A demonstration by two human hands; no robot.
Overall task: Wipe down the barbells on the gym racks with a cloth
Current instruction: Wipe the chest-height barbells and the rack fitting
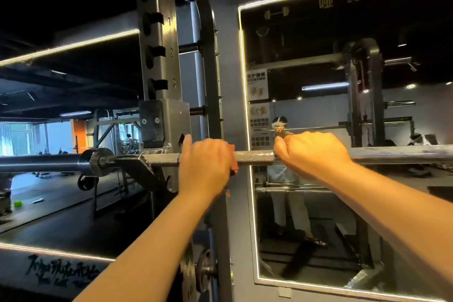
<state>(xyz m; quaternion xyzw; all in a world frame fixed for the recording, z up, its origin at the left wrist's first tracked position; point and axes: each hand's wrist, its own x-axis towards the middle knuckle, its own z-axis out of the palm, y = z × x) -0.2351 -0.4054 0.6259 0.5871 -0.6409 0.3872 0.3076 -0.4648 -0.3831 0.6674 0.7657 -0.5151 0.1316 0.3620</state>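
Note:
A steel barbell (255, 157) lies level across the view, resting in the hook of a grey rack upright (159, 56). My left hand (204, 167) wraps round the knurled part of the bar near the hook, with a small reddish-brown cloth (233, 163) held against the bar; only the cloth's edge shows past my fingers. My right hand (312, 152) grips the bar a short way to the right. The bar's thick sleeve (49, 163) runs off to the left past the collar.
Wall mirrors (367, 130) edged with light strips stand behind the rack, and a person is reflected in them. A small weight plate (206, 270) sits on a peg low on the upright. Dark gym floor (61, 203) and other machines lie to the left.

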